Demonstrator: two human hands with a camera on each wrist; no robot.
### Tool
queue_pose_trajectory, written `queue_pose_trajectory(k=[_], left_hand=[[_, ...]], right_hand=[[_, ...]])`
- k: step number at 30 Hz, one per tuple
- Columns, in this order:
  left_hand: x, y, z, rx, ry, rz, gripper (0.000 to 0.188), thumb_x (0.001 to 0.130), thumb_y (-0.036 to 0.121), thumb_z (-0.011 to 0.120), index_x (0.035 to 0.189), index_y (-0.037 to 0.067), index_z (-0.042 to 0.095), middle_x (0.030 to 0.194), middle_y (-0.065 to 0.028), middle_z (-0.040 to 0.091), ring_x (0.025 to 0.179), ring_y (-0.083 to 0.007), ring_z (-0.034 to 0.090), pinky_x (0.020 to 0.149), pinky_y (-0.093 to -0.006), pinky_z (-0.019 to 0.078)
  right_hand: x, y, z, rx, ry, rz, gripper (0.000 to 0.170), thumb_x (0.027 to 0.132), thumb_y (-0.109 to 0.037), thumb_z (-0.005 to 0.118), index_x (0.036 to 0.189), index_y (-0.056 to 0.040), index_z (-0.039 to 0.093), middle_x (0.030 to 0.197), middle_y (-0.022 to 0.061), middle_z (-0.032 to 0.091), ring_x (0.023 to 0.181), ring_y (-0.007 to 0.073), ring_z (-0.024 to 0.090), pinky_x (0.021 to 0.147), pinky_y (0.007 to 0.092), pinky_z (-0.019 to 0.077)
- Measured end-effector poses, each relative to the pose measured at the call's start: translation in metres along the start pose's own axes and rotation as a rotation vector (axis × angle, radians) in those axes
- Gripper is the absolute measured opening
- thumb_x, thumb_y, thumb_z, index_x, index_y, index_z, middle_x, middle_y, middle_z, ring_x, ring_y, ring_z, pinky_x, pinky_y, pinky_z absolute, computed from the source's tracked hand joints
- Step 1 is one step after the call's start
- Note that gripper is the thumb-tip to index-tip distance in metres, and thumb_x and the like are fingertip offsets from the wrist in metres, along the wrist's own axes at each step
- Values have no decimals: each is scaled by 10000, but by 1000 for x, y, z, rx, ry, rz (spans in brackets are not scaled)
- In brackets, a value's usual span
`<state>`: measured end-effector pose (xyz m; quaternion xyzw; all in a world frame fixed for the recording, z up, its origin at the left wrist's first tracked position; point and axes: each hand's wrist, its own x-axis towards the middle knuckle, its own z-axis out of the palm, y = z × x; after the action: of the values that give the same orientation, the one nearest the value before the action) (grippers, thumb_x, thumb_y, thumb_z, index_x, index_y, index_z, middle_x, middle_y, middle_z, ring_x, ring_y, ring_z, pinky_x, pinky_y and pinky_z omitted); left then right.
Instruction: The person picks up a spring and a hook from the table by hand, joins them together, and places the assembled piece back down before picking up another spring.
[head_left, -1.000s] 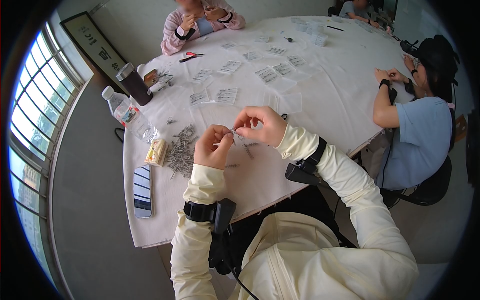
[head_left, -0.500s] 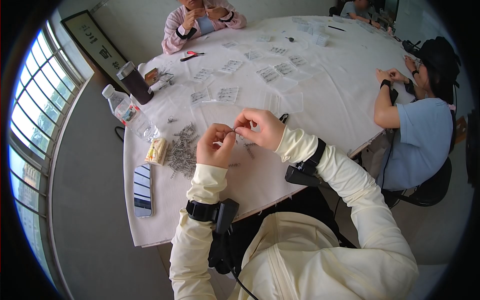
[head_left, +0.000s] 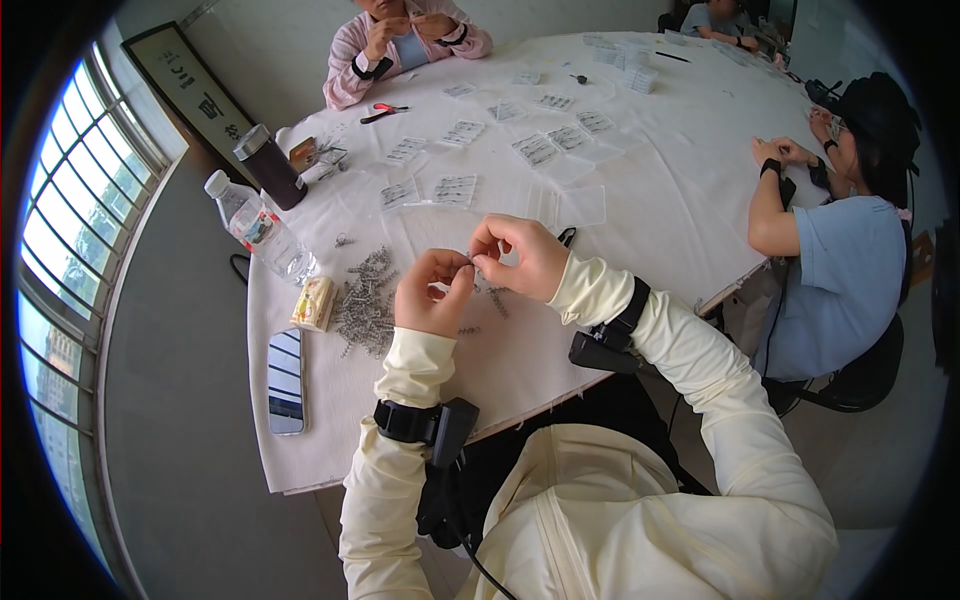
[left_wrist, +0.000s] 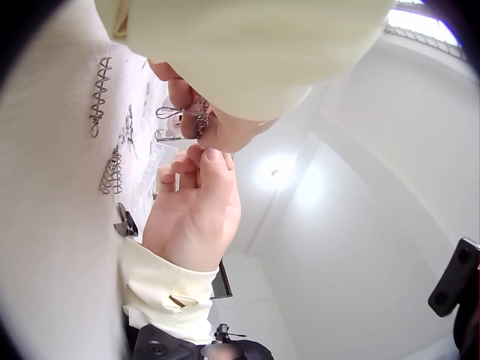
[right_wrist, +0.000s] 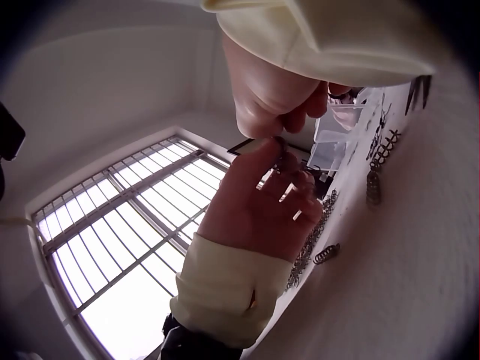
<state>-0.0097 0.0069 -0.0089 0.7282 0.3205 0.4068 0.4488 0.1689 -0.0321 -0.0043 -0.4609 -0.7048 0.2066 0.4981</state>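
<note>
My left hand (head_left: 430,292) and right hand (head_left: 522,258) meet fingertip to fingertip over the table. Between the left fingers is a small coiled wire spring (left_wrist: 202,118); a thin wire loop (left_wrist: 168,112) sticks out from it. The right thumb and forefinger pinch at its lower end, where the fingertips hide most of the contact. A heap of similar springs (head_left: 366,310) lies left of the left hand. A few loose springs (left_wrist: 100,96) rest on the cloth beneath the hands.
Left of the heap are a tissue pack (head_left: 314,304), a phone (head_left: 286,382), a water bottle (head_left: 258,228) and a dark flask (head_left: 270,168). Beyond the hands lie clear plastic boxes (head_left: 582,206) and cards of small parts (head_left: 455,189). Other people sit around the table (head_left: 690,205).
Both hands have drawn closer at the fingertips, the left shifting slightly right. The wire showing between them a second ago is now mostly covered by fingers in the head view.
</note>
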Motion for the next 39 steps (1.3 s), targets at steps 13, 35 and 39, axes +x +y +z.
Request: queue_pose_trajectory(k=[13, 35, 39], left_hand=[[1, -6, 1, -53, 33, 36, 46, 892, 58, 632, 932, 39, 618, 809, 42, 604, 730, -26, 522, 639, -196, 407], [1, -9, 0, -228, 3, -42, 69, 903, 46, 604, 960, 7, 605, 822, 21, 594, 782, -49, 532, 712, -200, 417], [2, -9, 0, -249, 0, -37, 70, 902, 51, 608, 956, 6, 606, 820, 20, 595, 773, -51, 531, 709, -204, 421]], right_hand=[[0, -2, -3, 38, 34, 51, 115, 797, -160, 698, 850, -61, 679, 766, -10, 668, 684, 95, 569, 652, 270, 413], [0, -2, 0, -14, 0, -42, 123, 842, -103, 633, 883, 7, 597, 797, 83, 615, 702, 177, 563, 683, 312, 473], [0, -2, 1, 2, 8, -50, 118, 843, -99, 629, 881, 5, 591, 794, 84, 613, 706, 178, 564, 680, 310, 474]])
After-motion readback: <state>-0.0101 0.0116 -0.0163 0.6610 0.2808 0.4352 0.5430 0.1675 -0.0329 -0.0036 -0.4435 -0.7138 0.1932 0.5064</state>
